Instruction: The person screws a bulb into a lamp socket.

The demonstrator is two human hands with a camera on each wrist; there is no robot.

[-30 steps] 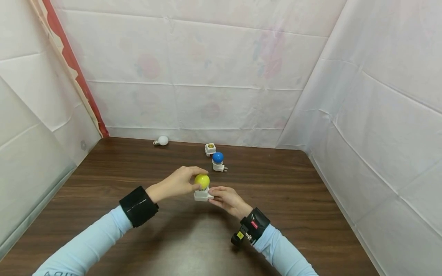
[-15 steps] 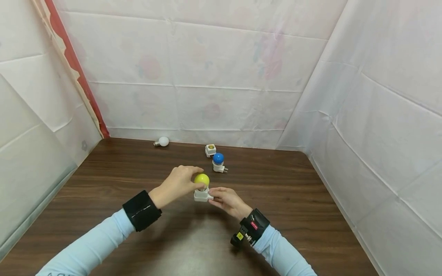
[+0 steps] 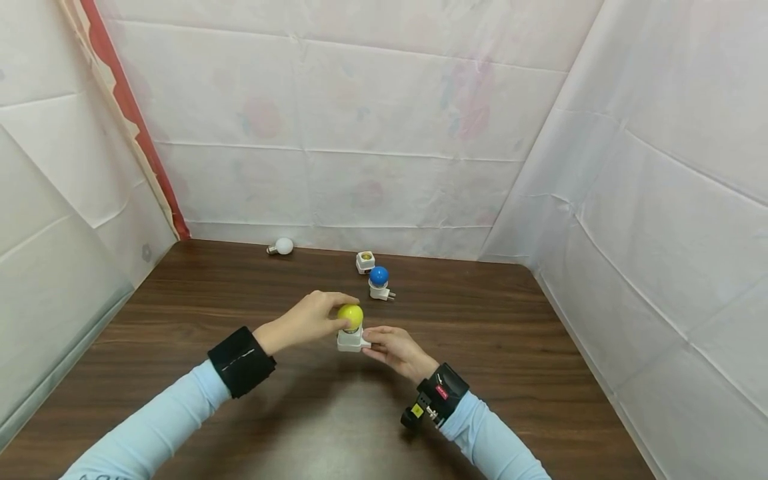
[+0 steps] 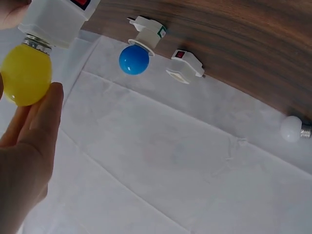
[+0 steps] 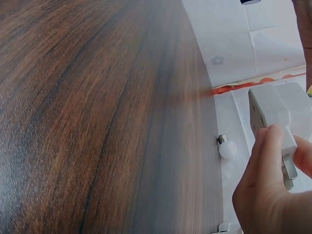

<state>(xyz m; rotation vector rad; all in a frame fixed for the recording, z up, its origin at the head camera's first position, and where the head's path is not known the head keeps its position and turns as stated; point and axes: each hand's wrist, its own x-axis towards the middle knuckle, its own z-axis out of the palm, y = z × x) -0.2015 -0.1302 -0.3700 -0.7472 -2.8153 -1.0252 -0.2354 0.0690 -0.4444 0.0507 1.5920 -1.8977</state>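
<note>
In the head view my left hand (image 3: 309, 320) holds a yellow light bulb (image 3: 351, 315) between thumb and fingers, from its left side. The bulb stands upright in a white plug-in lamp socket (image 3: 349, 341); a band of its metal screw thread (image 4: 38, 43) shows at the socket's mouth in the left wrist view. My right hand (image 3: 401, 350) pinches the socket's plug end from the right, with fingertips (image 5: 274, 134) on one side and the thumb opposite. Metal prongs (image 5: 288, 170) stick out between thumb and fingers. A red switch (image 4: 82, 2) shows on the socket.
Behind the hands a blue bulb (image 3: 379, 275) sits in another white socket (image 3: 379, 291), its prongs pointing right. A bulbless socket (image 3: 365, 261) stands just beyond. One white bulb (image 3: 283, 246) lies at the back left of the brown table (image 3: 210, 287). White sheeting (image 3: 384, 187) encloses the back and sides.
My left hand turned slightly and shifted right with its fingers looser around the yellow bulb, then came back left to hold it again. The right hand and socket have stayed in place.
</note>
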